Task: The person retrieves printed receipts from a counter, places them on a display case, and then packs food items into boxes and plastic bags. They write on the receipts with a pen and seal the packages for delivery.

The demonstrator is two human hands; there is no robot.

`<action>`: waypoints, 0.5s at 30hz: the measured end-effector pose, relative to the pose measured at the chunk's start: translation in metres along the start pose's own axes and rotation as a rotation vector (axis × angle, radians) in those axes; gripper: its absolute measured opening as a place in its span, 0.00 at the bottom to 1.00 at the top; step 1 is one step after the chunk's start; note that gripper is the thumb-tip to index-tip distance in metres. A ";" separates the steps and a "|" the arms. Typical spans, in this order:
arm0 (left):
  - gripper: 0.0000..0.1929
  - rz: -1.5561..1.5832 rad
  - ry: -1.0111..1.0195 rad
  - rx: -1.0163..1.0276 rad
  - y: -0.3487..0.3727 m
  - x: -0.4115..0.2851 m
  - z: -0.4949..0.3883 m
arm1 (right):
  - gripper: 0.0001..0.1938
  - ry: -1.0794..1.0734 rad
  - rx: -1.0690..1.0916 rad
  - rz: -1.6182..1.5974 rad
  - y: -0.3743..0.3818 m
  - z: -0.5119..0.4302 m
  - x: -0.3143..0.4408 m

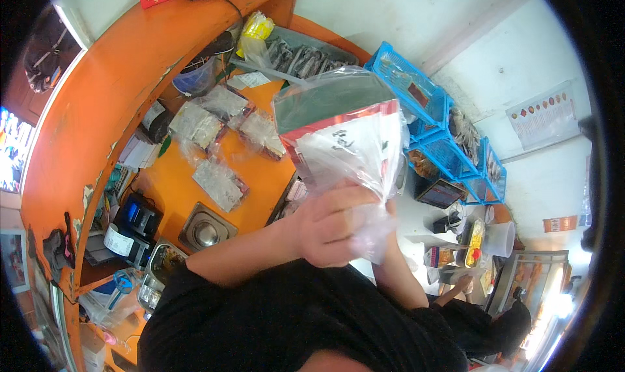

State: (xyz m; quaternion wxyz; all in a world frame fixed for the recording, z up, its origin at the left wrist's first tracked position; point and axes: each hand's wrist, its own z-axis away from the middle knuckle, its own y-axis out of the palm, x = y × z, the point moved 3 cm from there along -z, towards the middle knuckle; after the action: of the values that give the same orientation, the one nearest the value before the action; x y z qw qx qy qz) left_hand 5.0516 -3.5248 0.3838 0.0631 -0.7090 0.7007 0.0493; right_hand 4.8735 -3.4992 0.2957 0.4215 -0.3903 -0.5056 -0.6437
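Note:
A clear plastic bag (361,176) is raised in front of me, gathered and twisted at its neck. Inside it sits a white and red food carton (342,142) with dark printing; its dark green-grey face (337,101) points away from me. My left hand (332,225) is closed around the gathered part of the bag. Close against it, my right hand (389,240) holds the neck, its fingers largely covered by the bunched plastic. On the orange counter (171,176) beyond my left forearm lie several bagged cartons (222,184).
A metal container (207,228) and a black label printer (139,220) stand at left. Blue plastic baskets (434,123) line the wall, with a tablet (441,194) below them. At right, another person's hand (461,284) is near food containers (473,242). A raised orange ledge (107,79) borders the counter.

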 end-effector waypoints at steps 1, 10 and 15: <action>0.09 -0.004 0.050 0.042 -0.007 -0.006 -0.005 | 0.34 -0.022 0.041 0.011 0.003 0.003 -0.005; 0.12 -0.512 0.004 0.088 -0.061 -0.051 -0.026 | 0.31 -0.138 0.032 -0.068 0.057 0.032 -0.004; 0.15 -0.608 0.109 0.027 -0.085 -0.058 -0.025 | 0.26 -0.121 0.065 -0.063 0.091 0.056 0.012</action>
State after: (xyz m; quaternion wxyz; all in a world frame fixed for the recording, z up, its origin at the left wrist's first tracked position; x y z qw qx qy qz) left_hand 5.1356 -3.4702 0.4196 0.0467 -0.8868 0.4595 -0.0191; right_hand 4.9588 -3.4585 0.3461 0.3823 -0.3984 -0.5629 -0.6150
